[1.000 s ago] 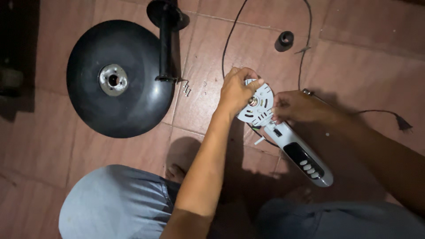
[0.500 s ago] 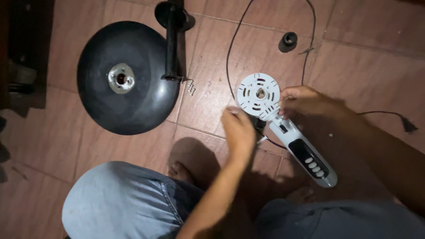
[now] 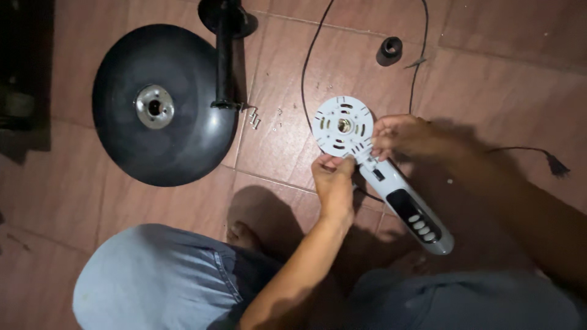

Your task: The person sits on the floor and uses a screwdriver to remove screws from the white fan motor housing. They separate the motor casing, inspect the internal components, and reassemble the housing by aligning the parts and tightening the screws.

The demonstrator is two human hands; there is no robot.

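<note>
Scene: tiled reddish floor (image 3: pixel 489 67) seen from above, with the person's knees in blue trousers (image 3: pixel 153 275) at the bottom edge.
Held part: pale grey fan housing (image 3: pixel 379 174), made of a round slotted plate with a centre hole and a long neck carrying a dark panel and a row of oval buttons; it lies slanted over the floor between the two hands, plate end away from the person, button end toward the right knee.
Left hand (image 3: pixel 333 180): comes up from below, fingers bent, fingertips closed on the near rim of the round plate where it joins the neck.
Right hand (image 3: pixel 406 135): reaches in from the right, fingers curled together against the right edge of the plate at the top of the neck; whether it pinches or only steadies the part cannot be told.
Black base (image 3: pixel 183 140): large round dome, lying to the left, well apart from the hands, with a metal hub at its centre.
Black pole (image 3: pixel 224 52): lies across the base's right edge, running toward the top.
Screws (image 3: pixel 254 119): small cluster on the tile just right of the base.
Cord (image 3: pixel 306 67): thin black line curving from the top down behind the housing; its plug (image 3: pixel 555 164) lies at the far right.
Small black cap (image 3: pixel 389 50): stands alone near the top, above the plate.
</note>
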